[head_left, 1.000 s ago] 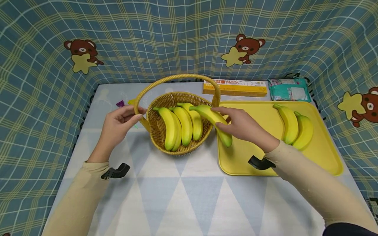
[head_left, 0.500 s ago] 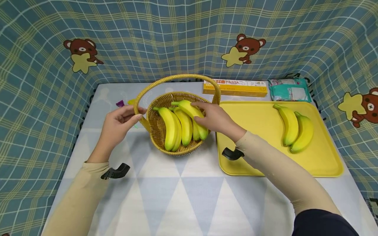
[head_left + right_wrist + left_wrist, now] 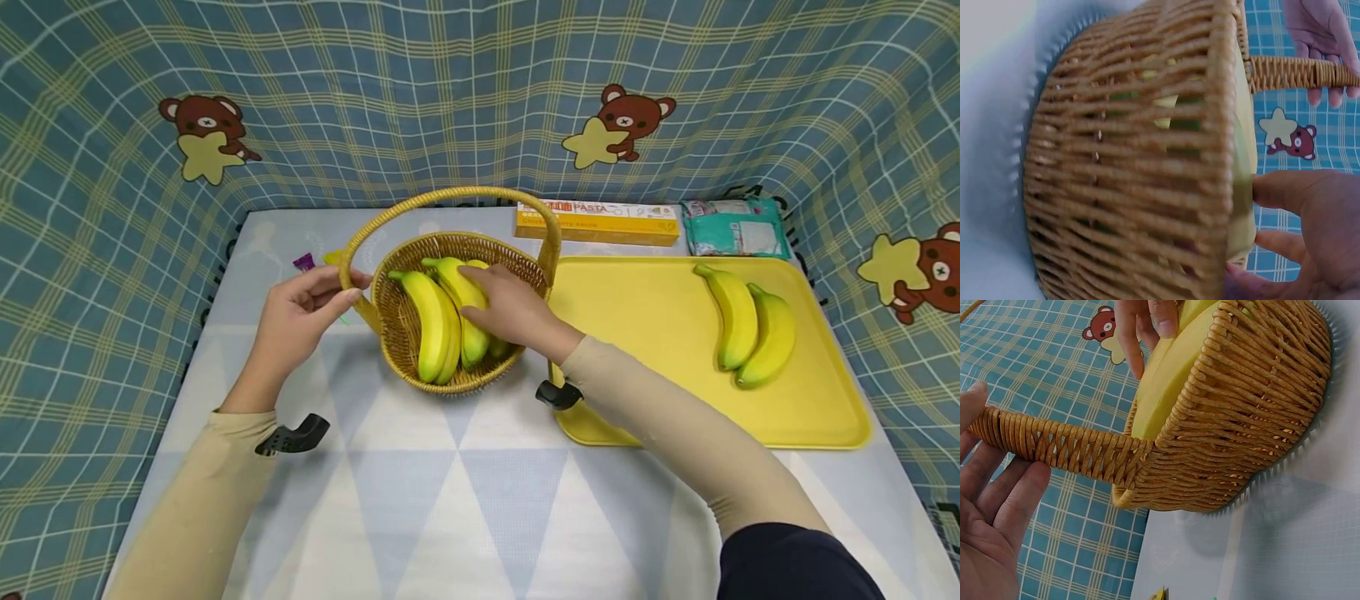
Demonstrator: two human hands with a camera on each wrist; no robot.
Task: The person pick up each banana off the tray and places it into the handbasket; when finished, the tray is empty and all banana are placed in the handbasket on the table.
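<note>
Wicker basket (image 3: 1241, 406) — bananas (image 3: 425, 325) inside, yellow tray (image 3: 637, 304) — two bananas (image 3: 733, 321)

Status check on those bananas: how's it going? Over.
Left grip holding basket handle. Right grip touching bananas inside basket; firm hold unclear. Two more bananas on tray. No obstruction seen.

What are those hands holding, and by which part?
The left hand holds the basket by its handle, low on the left. The right hand touches a banana; whether it grips it can't be told.
</note>
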